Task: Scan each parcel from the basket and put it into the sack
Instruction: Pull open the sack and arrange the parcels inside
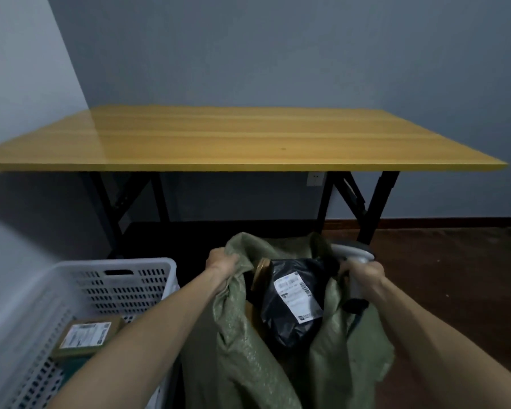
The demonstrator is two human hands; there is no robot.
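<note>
Our left hand point(220, 262) grips the far left rim of the green woven sack point(248, 349), fingers curled into the cloth and lifting it so the mouth gapes. Our right hand point(363, 273) is wrapped round the handle of the grey scanner point(353, 251) at the opposite rim. Its head sticks up beyond the knuckles and its dark base hangs toward us. We cannot tell whether this hand also pinches the sack's cloth.

Between the two hands, held by neither, the black parcel point(289, 323) lies inside the sack's mouth, closer to the right hand. Its long axis runs from the far rim toward us, leaning a little to the right, and its white label point(297, 296) faces up. A brown edge point(261, 271) shows just beside its far left corner.

To the left stands the white basket point(115, 270), with a brown boxed parcel point(86, 335) lying flat in it, label up. The yellow table point(248, 137) stands beyond.
</note>
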